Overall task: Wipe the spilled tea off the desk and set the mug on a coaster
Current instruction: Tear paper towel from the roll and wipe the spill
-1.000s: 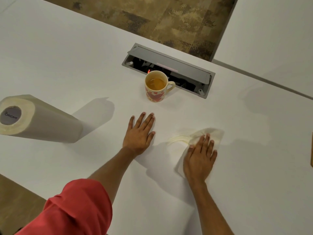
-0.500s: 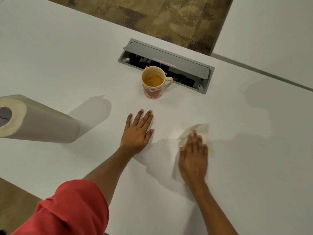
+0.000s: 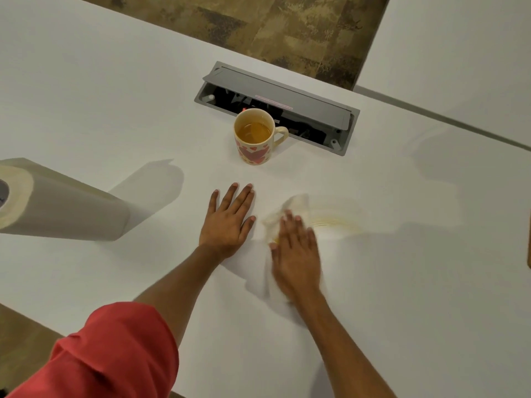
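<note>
The spilled tea (image 3: 333, 222) lies as pale yellow arcs on the white worktop (image 3: 402, 282), just right of the right hand (image 3: 296, 254). That hand is flat, fingers together, pressing a crumpled paper towel (image 3: 296, 203) onto the wet patch; the towel pokes out beyond the fingertips and looks yellowed at its edge. The hand is blurred, so the wipe is under way. To do it well, I would draw the streaks inward toward the towel rather than push them outward — and turn the towel to a dry face, since thin smears remain to the right.

The left hand (image 3: 230, 219) rests spread and flat on the worktop just beside, holding nothing, bracing.

Beyond the hands stands the mug (image 3: 254, 150), upright, heart-patterned, handle to the right, directly on the worktop in front of an open cable box (image 3: 287, 96). It holds amber tea well below the rim — enough to slop if lifted carelessly. No coaster can be made out. A paper towel roll (image 3: 63, 208) lies at the left.
</note>
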